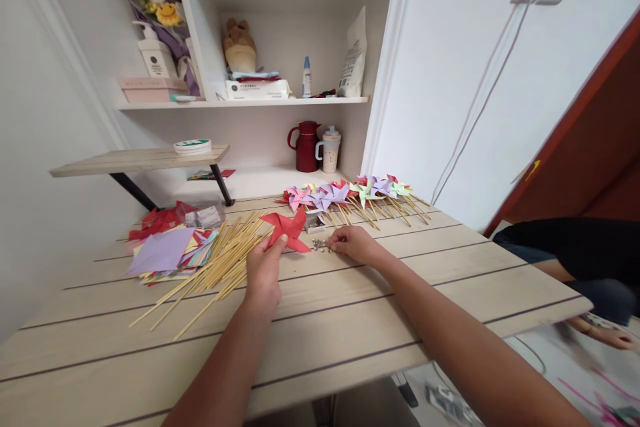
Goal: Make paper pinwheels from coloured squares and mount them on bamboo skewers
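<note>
A red paper pinwheel [287,229] is held flat against the surface [350,300] by the left hand [263,273], the thumb and fingers closed lightly on its near edge, probably so the folded blades are kept from springing apart. The right hand [354,244] is set just beside it, fingertips pinched over a small scatter of metal pins [321,245]; whether one is actually gripped cannot be told (the pins are too small to be made out singly).

A little open box [315,221] is seen just behind the pins. To the left a loose bundle of bamboo sticks [215,267] is fanned out within easy reach, and beyond it a stack of coloured paper squares [167,250] is laid. Finished pinwheels [350,195] are lined up at the far edge, out of the working area.

At the right, another person's dark sleeve [575,247] is cut off by the frame.
</note>
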`<action>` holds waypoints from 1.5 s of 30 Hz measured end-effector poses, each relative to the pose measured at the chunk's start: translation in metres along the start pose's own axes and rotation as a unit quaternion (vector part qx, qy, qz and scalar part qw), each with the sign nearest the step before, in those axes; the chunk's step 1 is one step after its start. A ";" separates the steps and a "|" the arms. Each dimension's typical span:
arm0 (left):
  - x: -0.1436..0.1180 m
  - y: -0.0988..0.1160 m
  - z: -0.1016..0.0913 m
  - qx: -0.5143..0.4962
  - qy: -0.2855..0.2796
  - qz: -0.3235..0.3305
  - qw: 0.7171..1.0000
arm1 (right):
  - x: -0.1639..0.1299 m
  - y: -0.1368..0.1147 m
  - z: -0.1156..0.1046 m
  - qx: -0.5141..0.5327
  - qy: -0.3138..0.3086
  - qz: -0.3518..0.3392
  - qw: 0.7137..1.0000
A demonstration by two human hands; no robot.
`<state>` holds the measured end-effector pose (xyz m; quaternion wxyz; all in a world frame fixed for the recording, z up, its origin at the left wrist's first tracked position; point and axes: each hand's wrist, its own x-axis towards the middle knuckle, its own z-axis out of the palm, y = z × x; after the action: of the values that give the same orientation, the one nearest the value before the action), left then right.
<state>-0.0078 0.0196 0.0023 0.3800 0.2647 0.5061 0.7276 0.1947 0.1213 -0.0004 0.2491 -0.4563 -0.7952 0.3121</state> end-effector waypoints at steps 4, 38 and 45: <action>-0.002 0.002 0.001 0.007 0.004 -0.001 1.000 | -0.001 0.001 -0.004 0.004 -0.006 0.005 1.000; -0.002 0.001 0.003 0.001 -0.020 -0.014 1.000 | -0.004 0.007 -0.003 0.085 -0.090 -0.020 0.992; -0.004 0.004 0.003 0.000 -0.009 -0.017 1.000 | -0.004 0.007 -0.001 0.096 -0.090 -0.005 0.991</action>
<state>-0.0041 0.0174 0.0067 0.3967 0.2625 0.5076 0.7184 0.2013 0.1212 -0.0048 0.2213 -0.3961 -0.7831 0.4253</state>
